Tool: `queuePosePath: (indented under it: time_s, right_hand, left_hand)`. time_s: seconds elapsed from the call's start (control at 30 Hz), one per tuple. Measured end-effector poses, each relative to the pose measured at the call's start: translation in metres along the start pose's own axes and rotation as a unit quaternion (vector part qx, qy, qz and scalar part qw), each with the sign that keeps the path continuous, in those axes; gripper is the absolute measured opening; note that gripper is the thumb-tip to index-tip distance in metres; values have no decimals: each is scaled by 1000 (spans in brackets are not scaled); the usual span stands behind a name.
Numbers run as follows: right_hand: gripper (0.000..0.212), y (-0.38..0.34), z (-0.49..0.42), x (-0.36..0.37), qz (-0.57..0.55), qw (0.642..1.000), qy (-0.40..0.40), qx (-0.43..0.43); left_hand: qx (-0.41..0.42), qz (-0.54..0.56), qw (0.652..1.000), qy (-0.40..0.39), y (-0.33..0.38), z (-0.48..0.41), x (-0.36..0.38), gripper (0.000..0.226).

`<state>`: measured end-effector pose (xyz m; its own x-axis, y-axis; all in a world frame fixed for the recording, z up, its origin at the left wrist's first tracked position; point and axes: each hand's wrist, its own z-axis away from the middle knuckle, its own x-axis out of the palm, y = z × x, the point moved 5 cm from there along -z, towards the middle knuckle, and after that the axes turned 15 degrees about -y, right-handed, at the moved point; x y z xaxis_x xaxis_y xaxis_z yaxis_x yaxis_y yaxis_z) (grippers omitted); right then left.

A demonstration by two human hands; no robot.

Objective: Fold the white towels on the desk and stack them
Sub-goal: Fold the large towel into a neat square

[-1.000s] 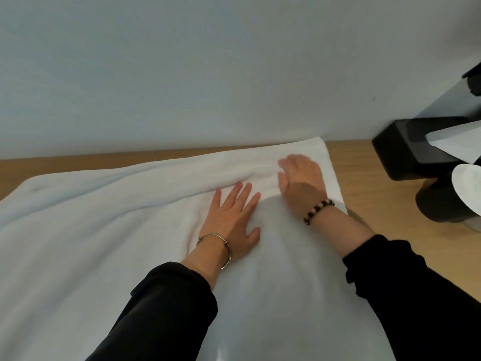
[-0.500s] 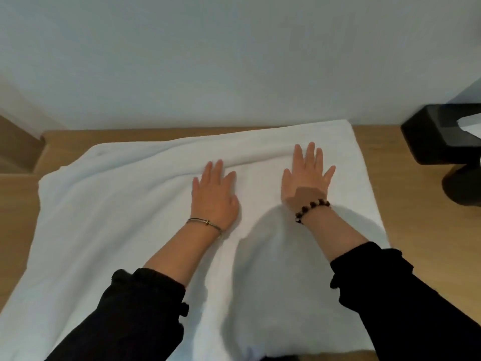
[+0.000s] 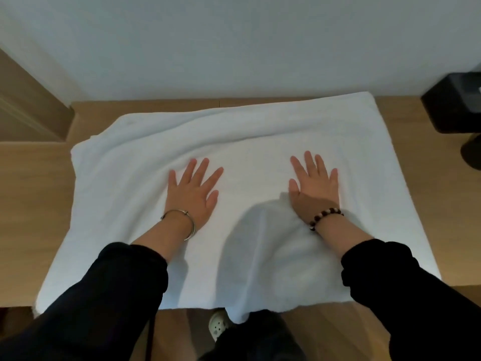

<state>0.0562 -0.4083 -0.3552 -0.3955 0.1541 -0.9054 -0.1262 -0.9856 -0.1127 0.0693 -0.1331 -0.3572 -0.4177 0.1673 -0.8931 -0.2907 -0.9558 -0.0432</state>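
**Smoothing the towel before the fold**

The white towel [image 3: 260, 142] lies spread over the wooden desk [image 3: 33, 204] and covers most of it. Its near edge reaches the front of the desk, and one small part hangs over it. The left hand [image 3: 191, 194] and the right hand [image 3: 315, 183] lie flat on the middle of the towel, side by side and apart. The fingers are straight and spread wide, and they hold nothing.

I judge that the step is to smooth the cloth before a fold. A long raised wrinkle [image 3: 182, 142] runs across the far part of the towel, beyond the fingertips. To do this well, the palms should slide outward with light, even pressure, so that the wrinkle moves to the far edge and is not trapped. The far left corner looks bunched and should be made square first. A dark object [image 3: 453, 105] stands at the far right, so the cloth should not be pushed against it.
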Motion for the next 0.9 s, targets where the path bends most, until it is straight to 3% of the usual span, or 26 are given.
queuePosePath:
  time_s: [0.13, 0.3, 0.4, 0.47, 0.6, 0.73, 0.9]
  right_hand:
    - [57, 0, -4, -6, -16, 1000, -15, -7]
    - [56, -13, 13, -7, 1, 999, -25, 25]
    - [55, -21, 70, 14, -69, 996, 13, 48]
    - [55, -27, 115, 38, -53, 998, 27, 36]
    - [55, -28, 136, 57, -24, 999, 24, 9]
    - [59, -12, 126, 61, 4, 1000, -26, -13]
    - [59, 11, 130, 53, 35, 999, -30, -30]
  left_hand:
    - [14, 6, 1000, 13, -11, -10, -7, 55]
    - [-41, 9, 999, 9, 12, 6, -12, 53]
    - [11, 94, 995, 29, 42, 45, -2, 53]
    - [50, 123, 991, 17, 58, 73, 16, 56]
    - [91, 90, 991, 29, 68, 98, 38, 65]
    - [105, 67, 991, 43, 64, 98, 34, 65]
    - [109, 53, 992, 39, 58, 101, 33, 63]
